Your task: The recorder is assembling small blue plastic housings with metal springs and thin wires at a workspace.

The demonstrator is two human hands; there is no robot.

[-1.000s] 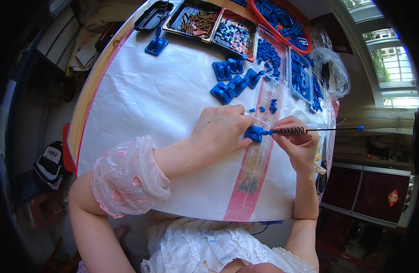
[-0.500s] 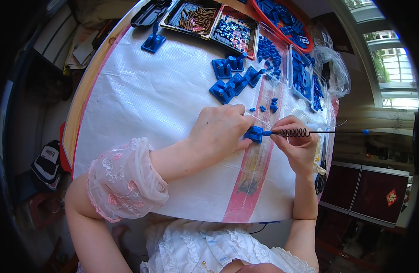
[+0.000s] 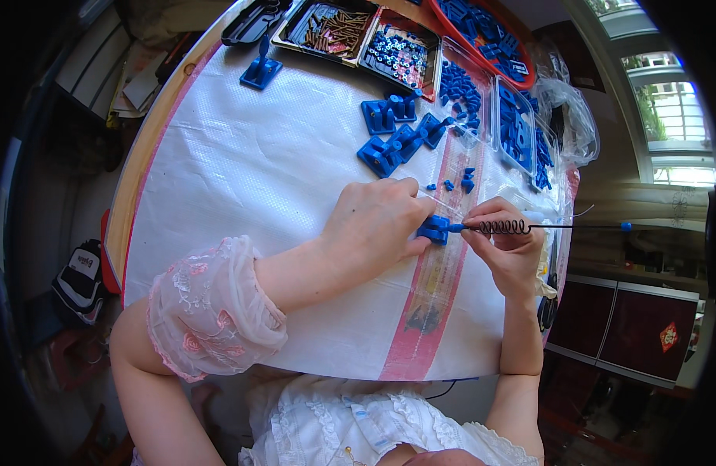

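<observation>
My left hand point(image 3: 381, 221) pinches a small blue plastic bracket point(image 3: 435, 228) by its left side, just above the striped band of the table cover. From the bracket's right side a narrow blue neck point(image 3: 456, 227) reaches to my right hand point(image 3: 509, 245). Thumb and fingers there close on a black coiled spring point(image 3: 504, 226) near its blue end. A thin dark rod runs on from the coil to the right, ending in a small blue tip point(image 3: 626, 227). Just beyond the bracket lie a few small blue pieces point(image 3: 467, 185).
Several blue bracket assemblies point(image 3: 381, 155) sit beyond my hands, and another point(image 3: 261, 71) stands far left. Along the back are a tray of brown screws point(image 3: 338, 37), a tray of small metal nuts point(image 3: 404, 60), a clear box of blue parts point(image 3: 515, 128) and a red basin point(image 3: 529, 66).
My hands and the bracket hold almost the same place. The blue tip at the rod's far end has shifted very slightly.
</observation>
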